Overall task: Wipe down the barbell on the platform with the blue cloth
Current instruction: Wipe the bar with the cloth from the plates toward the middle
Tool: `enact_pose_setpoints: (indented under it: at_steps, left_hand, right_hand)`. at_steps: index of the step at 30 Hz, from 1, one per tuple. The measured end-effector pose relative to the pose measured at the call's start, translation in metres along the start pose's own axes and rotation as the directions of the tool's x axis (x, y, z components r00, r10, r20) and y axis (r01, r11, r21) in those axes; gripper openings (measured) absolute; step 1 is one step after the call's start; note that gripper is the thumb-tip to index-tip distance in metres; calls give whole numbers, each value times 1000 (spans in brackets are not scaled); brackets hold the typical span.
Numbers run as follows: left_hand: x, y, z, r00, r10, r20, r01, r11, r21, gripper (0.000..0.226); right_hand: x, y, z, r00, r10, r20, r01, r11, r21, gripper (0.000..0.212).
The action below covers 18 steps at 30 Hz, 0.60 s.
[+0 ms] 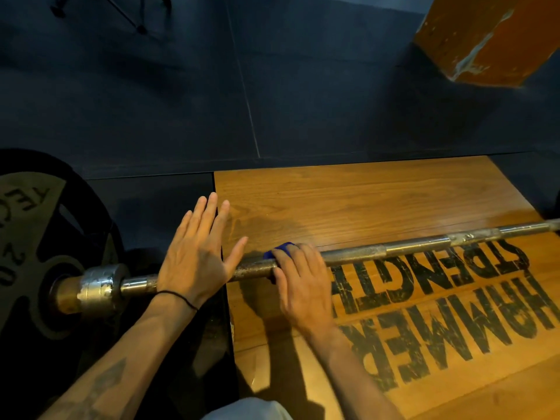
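A worn steel barbell (409,248) lies across the wooden platform (363,201), running from a black weight plate (27,237) at the left to the right edge of view. My right hand (298,280) is wrapped over the bar with the blue cloth (280,249) pressed under its fingers; only a small fold of cloth shows. My left hand (197,256) rests flat on the bar just left of it, fingers spread and straight, holding nothing. A thin black band circles my left wrist.
The platform bears large black "HAMMER STRENGTH" lettering (454,313). Dark rubber flooring (181,101) surrounds it. An orange wooden box (485,37) stands at the top right, and thin black stand legs (121,10) show at the top left.
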<state>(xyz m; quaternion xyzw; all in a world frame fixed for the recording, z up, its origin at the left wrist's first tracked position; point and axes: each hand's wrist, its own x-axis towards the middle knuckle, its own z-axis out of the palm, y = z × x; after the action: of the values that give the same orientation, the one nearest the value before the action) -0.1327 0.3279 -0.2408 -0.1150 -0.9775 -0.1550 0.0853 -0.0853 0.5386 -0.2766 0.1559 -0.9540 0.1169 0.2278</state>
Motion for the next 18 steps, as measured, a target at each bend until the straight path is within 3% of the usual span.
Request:
enact_pose_setpoints:
  at_steps: [2,7,12,15,18]
  left_hand:
    - [0,0,0,1000,2,4,-2,1000,-10,77]
    - [-1,1,-1,1000,14,22,-14,1000,8,77]
    - [-1,2,-1,1000,16,19,-16,1000,19,75]
    - [0,2,0,1000,11,12,-11,1000,16,76]
    - [1,1,0,1000,5,10,-5,1000,2,77]
  right_hand:
    - [0,44,-12,1000,-10,16,11,997,-71,46]
    - [-11,123,-42,972,228,-49,-233,958,-168,50]
    - [8,38,-9,870,466,-164,-455,885,102,44]
    - [6,-29,4,953,298,-56,-290,950,116,49]
    - [5,-8,-2,999,48,-1,-48,998,39,48]
